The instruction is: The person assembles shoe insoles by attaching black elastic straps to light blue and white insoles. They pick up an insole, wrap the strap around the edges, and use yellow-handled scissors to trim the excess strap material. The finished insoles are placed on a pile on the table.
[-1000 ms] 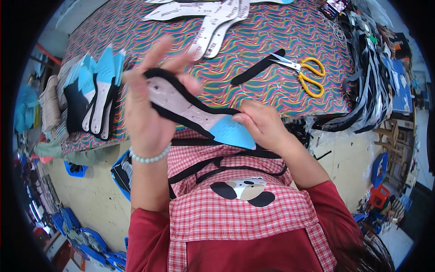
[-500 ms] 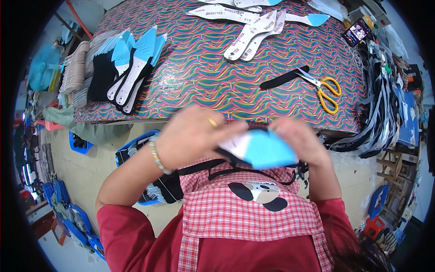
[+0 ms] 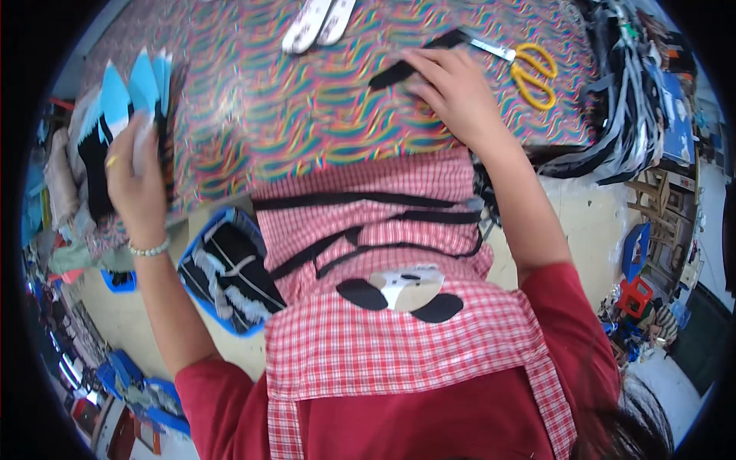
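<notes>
My left hand (image 3: 136, 175), blurred, is at the pile on the table's left side. Its fingers are closed around a white, blue-tipped insole-shaped piece (image 3: 142, 150), partly hidden by the hand. Similar pieces with pointed light-blue ends (image 3: 143, 80) lie there with black fabric (image 3: 93, 172). Over a narrow black strip (image 3: 392, 74) reaches my right hand (image 3: 458, 96), thumb and fingers apart around it. Just right of the strip's far end lie scissors (image 3: 532, 75) with yellow handles, their blades toward the strip.
White sole-shaped pieces (image 3: 307, 27) lie at the table's far edge. Black and white strips (image 3: 613, 146) hang off its right side. Below the table, on the left, a blue basket (image 3: 244, 333) holds black and grey fabric. The patterned tabletop (image 3: 253, 100) stretches between my hands.
Both hands have parted from in front of me. The left has carried the blue-tipped piece to the left pile; the right has let go of it and reached the black strip. The view has shifted.
</notes>
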{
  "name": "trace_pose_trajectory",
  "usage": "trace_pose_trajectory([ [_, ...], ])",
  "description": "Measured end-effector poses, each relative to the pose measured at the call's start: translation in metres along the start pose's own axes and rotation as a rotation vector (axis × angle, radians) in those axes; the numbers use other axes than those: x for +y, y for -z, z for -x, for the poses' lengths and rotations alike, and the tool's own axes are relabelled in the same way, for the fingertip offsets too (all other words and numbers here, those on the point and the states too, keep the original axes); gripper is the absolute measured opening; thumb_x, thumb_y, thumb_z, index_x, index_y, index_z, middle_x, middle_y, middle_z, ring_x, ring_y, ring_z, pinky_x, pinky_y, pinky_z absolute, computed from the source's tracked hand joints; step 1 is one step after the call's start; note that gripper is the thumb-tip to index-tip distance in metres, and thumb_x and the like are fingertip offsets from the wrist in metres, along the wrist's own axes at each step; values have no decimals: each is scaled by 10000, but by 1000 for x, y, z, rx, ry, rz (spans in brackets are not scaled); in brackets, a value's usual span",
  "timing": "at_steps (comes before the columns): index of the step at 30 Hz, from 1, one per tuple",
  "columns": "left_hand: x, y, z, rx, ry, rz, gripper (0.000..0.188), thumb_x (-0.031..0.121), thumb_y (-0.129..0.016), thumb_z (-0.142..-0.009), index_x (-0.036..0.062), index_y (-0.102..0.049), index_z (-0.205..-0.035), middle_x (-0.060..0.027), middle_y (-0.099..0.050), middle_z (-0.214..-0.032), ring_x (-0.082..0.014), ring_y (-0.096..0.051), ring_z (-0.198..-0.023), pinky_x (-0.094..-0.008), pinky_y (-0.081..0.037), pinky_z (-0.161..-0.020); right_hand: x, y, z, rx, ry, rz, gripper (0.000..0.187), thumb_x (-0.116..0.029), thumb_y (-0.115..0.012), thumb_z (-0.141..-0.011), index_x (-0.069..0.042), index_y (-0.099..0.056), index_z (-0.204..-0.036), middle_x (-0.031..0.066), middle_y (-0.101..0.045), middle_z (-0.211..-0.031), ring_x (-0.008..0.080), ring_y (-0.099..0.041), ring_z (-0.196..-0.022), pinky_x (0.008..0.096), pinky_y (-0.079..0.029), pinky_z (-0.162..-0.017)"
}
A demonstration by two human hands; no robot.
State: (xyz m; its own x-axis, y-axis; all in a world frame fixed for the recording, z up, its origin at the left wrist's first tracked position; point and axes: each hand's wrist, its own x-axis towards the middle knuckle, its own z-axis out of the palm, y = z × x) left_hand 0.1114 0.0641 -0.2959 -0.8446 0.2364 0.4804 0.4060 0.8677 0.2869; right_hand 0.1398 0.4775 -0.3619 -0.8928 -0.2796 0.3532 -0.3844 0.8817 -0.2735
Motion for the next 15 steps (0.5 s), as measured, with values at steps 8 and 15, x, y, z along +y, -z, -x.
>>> trace_pose_trajectory([
  [8,41,-25,151,-434,748,496,281,224,-572,-936,-28,-662,-850,-42,-616,-664,-88,-547,-596,-237,-425,-549,-63,24,-24,-128,18,-723,143,-114,-561,-911,-34,-630,-1007,49,-601,-850,159,-587,-803,272,-454,-721],
  [15,33,-55,353,-525,1947,1347,505,469,-445,-964,-2,-612,-1036,-109,-665,-980,-187,-638,-913,-287,-505,-776,5,135,138,-259,-516,-163,145,-62,-591,-874,-38,-645,-1006,79,-620,-908,155,-585,-809,265,-445,-693],
])
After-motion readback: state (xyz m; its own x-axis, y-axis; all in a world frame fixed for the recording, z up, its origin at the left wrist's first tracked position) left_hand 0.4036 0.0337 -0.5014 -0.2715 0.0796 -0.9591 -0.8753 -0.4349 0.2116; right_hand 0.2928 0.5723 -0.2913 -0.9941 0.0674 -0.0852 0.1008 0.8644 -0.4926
